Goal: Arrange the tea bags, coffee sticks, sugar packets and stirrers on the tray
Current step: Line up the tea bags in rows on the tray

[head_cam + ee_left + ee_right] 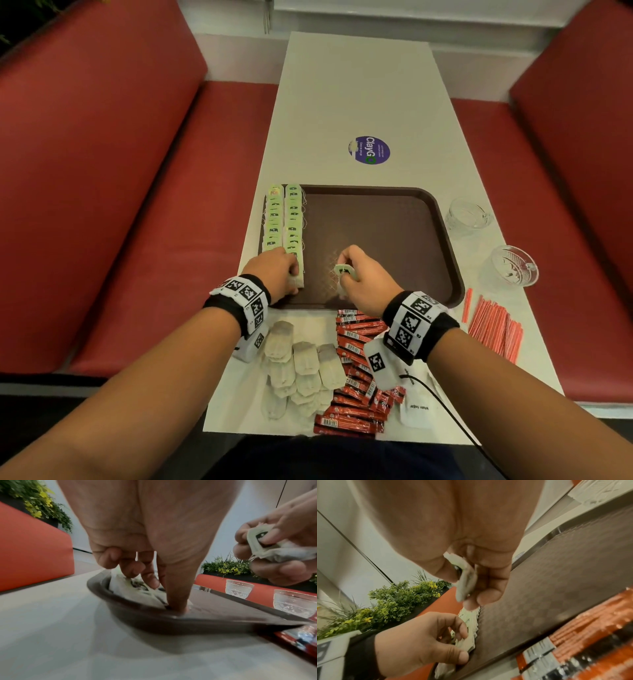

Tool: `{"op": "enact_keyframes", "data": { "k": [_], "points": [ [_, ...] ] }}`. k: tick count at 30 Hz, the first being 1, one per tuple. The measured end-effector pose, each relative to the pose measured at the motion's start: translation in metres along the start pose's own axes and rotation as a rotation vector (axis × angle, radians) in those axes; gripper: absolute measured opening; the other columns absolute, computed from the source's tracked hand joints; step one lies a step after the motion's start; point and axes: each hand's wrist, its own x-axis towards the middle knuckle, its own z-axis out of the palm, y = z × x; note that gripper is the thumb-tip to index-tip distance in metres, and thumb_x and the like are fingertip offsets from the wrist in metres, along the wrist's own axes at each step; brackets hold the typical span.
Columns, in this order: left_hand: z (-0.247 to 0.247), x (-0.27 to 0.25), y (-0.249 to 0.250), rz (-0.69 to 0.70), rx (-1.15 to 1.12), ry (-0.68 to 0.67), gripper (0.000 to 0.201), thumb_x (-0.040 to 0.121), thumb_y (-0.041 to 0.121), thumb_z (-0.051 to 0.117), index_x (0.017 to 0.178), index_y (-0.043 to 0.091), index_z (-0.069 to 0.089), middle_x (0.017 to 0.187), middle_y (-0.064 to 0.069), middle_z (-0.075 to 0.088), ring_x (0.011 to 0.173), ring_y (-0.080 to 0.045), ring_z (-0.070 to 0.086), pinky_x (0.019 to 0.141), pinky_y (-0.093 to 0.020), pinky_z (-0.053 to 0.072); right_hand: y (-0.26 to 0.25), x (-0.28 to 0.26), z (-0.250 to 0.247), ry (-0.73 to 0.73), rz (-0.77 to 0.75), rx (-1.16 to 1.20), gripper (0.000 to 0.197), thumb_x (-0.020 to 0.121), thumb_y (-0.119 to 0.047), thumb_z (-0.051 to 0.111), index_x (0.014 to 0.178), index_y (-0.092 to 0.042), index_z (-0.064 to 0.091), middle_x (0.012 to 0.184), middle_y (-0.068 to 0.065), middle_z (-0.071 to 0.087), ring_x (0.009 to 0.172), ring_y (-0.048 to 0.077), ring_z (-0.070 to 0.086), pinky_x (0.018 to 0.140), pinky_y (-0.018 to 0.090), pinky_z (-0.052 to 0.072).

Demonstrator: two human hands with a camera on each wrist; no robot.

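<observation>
- Tray: brown, centred on the white table; its textured floor is bare from centre to 3 o'clock.
- Two rows of tea bags: laid overlapping along the tray's 9 o'clock edge, green tags up.
- Left hand: at the tray's 7 o'clock corner, fingers curled down onto the nearest bags of the rows, thumb pressed to the tray floor; whether it grasps a bag cannot be told.
- Right hand: above the tray at 6 o'clock, pinching one held tea bag by tag and pouch.
- Loose tea bags, coffee sticks: on the table below the tray at 6 o'clock, side by side.
- Sugar packet: at 5 o'clock.
- Stirrers: at 4 o'clock.
- Two glass cups: at 3 o'clock, off the tray.
</observation>
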Motion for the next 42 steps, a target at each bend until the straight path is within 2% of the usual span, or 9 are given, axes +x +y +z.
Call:
{"op": "enact_keyframes", "data": {
  "k": [2,6,10,15,20,23,26,35,42],
  "points": [
    [-0.002,0.002,0.0,0.0,0.009,0.02,0.025,0.081,0.032,0.077,0.099,0.028,0.06,0.111,0.004,0.054,0.096,-0.021,0.058,0.084,-0.036,0.049,0.001,-0.002,0.0,0.024,-0.021,-0.029,0.015,0.098,-0.008,0.051,0.105,-0.021,0.048,0.093,-0.004,0.061,0.076,0.006,0.065,0.064,0.02,0.049],
    [-0.004,0.001,0.0,0.016,0.003,0.022,0.021,0.085,0.041,0.071,0.098,0.029,0.061,0.106,0.006,0.055,0.096,-0.019,0.057,0.084,-0.035,0.048,0.005,-0.002,0.002,0.04,-0.03,0.013,0.032,0.095,-0.011,0.062,0.117,-0.028,0.047,0.101,-0.008,0.059,0.089,0.016,0.066,0.083,0.036,0.057],
    [-0.016,-0.017,0.014,0.185,-0.3,0.21,0.02,0.097,0.043,0.057,0.099,0.025,0.066,0.091,0.012,0.058,0.082,-0.002,0.053,0.073,-0.023,0.04,0.003,0.0,0.002,0.041,-0.04,0.104,0.042,0.091,-0.01,0.068,0.118,-0.033,0.045,0.099,-0.001,0.064,0.082,0.018,0.071,0.079,0.042,0.06],
    [-0.031,-0.041,0.039,0.37,-0.41,0.263,0.006,0.093,0.03,0.067,0.094,0.025,0.069,0.078,0.016,0.057,0.071,0.008,0.05,0.062,-0.01,0.03,-0.004,0.001,0.002,0.027,-0.098,0.115,0.038,0.089,-0.021,0.069,0.116,-0.034,0.046,0.099,-0.002,0.067,0.08,0.02,0.07,0.075,0.043,0.06],
    [-0.04,-0.042,0.05,0.332,-0.419,0.28,0.005,0.096,0.028,0.06,0.094,0.025,0.064,0.077,0.009,0.063,0.066,-0.002,0.054,0.066,-0.026,0.046,-0.003,0.003,-0.005,0.046,-0.094,0.047,0.046,0.083,-0.019,0.076,0.118,-0.032,0.049,0.097,-0.005,0.07,0.08,0.01,0.068,0.076,0.037,0.059],
    [-0.043,-0.045,0.048,0.286,-0.43,0.296,0.007,0.098,0.028,0.059,0.094,0.025,0.063,0.067,0.009,0.058,0.06,-0.003,0.05,0.062,-0.024,0.042,-0.003,0.004,-0.011,0.031,-0.099,0.013,0.054,0.082,-0.022,0.08,0.125,-0.029,0.048,0.091,-0.011,0.065,0.077,0.006,0.062,0.071,0.025,0.052],
    [-0.045,-0.043,0.038,0.185,-0.337,0.312,0.006,0.098,0.03,0.058,0.095,0.028,0.063,0.077,0.01,0.063,0.066,-0.005,0.051,0.063,-0.027,0.039,0.004,0.003,-0.013,-0.034,-0.094,-0.029,0.065,0.08,-0.03,0.082,0.132,-0.027,0.043,0.097,-0.011,0.062,0.083,0.009,0.063,0.077,0.028,0.053],
    [-0.024,-0.028,0.018,-0.044,0.035,-0.052,0.012,0.097,0.03,0.059,0.104,0.026,0.068,0.097,0.007,0.067,0.088,-0.014,0.056,0.075,-0.027,0.041,0.029,-0.015,-0.012,-0.4,-0.236,-0.396,0.031,0.084,-0.035,0.077,0.11,-0.024,0.064,0.098,-0.013,0.062,0.071,-0.005,0.048,0.065,0.016,0.037],
    [-0.015,-0.007,0.017,-0.139,0.008,0.105,0.024,0.093,0.035,0.064,0.116,0.029,0.064,0.116,0.003,0.058,0.109,-0.02,0.057,0.089,-0.036,0.047,0.032,-0.022,-0.011,-0.534,-0.333,-0.509,0.034,0.081,-0.044,0.077,0.11,-0.026,0.07,0.111,-0.007,0.066,0.102,0.014,0.058,0.089,0.033,0.049]
  ]
}}
